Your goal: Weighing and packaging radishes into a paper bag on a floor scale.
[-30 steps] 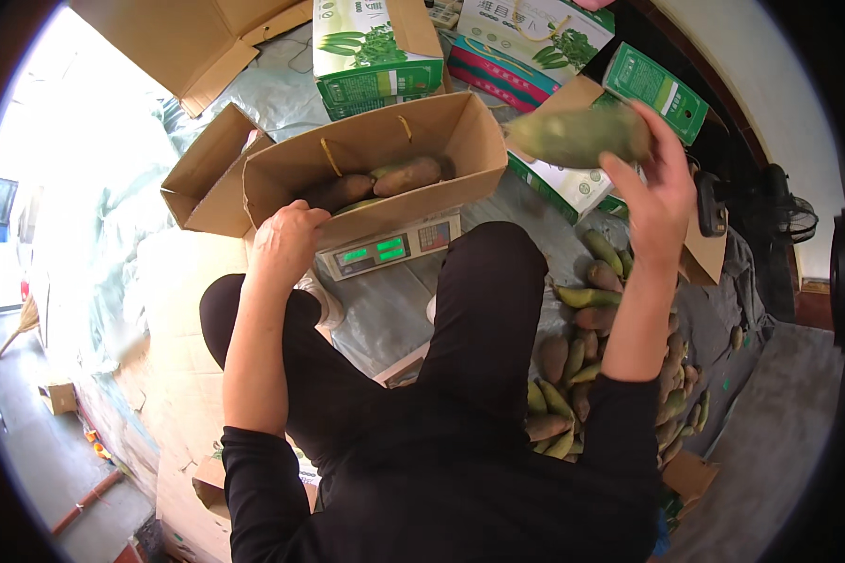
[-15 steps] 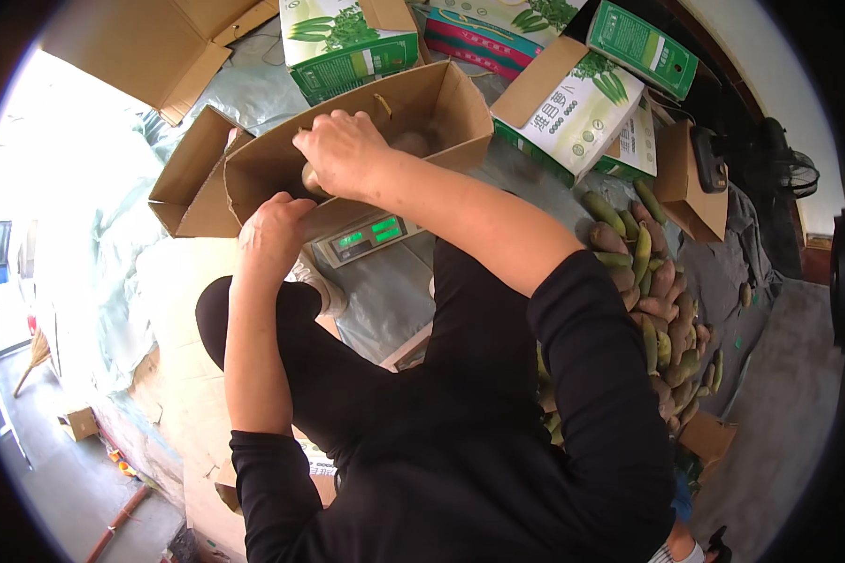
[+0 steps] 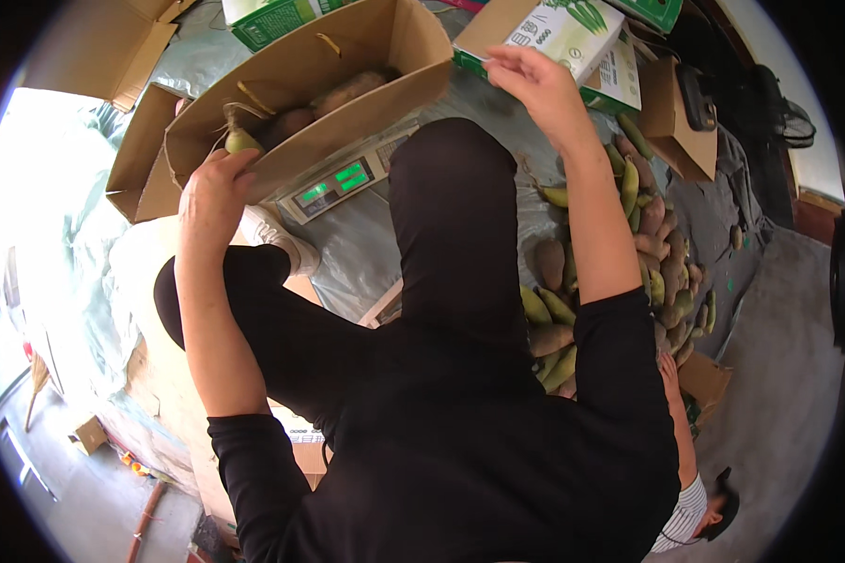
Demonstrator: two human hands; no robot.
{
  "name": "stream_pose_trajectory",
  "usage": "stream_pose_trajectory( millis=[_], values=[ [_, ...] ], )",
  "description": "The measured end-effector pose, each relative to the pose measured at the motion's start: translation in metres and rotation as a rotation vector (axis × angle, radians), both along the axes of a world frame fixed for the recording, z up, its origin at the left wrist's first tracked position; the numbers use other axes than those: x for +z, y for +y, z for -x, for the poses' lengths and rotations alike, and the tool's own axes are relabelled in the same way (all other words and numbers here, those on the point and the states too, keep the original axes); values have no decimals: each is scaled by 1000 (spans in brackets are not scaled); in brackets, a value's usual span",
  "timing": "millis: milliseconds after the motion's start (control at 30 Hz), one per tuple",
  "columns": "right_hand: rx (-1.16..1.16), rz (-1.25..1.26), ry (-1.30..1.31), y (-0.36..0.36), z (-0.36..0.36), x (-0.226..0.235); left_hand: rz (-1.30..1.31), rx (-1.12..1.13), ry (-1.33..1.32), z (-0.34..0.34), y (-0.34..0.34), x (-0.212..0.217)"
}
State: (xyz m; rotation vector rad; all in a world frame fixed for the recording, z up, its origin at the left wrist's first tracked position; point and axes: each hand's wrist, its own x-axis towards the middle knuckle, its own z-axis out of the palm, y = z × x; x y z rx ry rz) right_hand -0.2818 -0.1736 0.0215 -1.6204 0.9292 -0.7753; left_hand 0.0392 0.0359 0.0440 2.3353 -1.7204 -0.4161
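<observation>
An open cardboard box (image 3: 366, 113) stands at the upper left on a scale (image 3: 333, 192) with a lit green display. Inside lie several brownish, soil-covered radishes (image 3: 347, 92) and a green radish (image 3: 241, 142) with a stringy root. My left hand (image 3: 214, 192) is closed at the box's near left rim, its fingertips beside the green radish. They seem to pinch the cardboard edge. To the right of the box, my right hand (image 3: 543, 86) hovers in the air, empty, with loosely bent fingers. Beneath that forearm spreads a pile of green and brown radishes (image 3: 654, 246).
White-and-green printed boxes (image 3: 587, 47) stand at the back right, beside a plain carton (image 3: 678, 122). A black fan (image 3: 784, 113) is at the right. Another person's hand (image 3: 668, 371) reaches to the pile's near end. My knee (image 3: 453, 178) rises close by the scale.
My right hand has left the box and swung right, coming out empty. My left hand stays at the near rim. The view has shifted, and another person's arm now shows by the pile.
</observation>
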Motion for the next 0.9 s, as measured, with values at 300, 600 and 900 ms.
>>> stream_pose_trajectory(
  millis=[300, 600, 900],
  values=[
    [-252, -357, 180, 63, 118, -122, 55, 43, 19, -2, -1, 1],
    [-295, -216, 580, 100, 150, -202, 45, -38, 49, -9, -2, -8],
    [-273, -247, 962, 182, 206, -313, 80, 43, 121, -5, -8, -14]
  ],
)
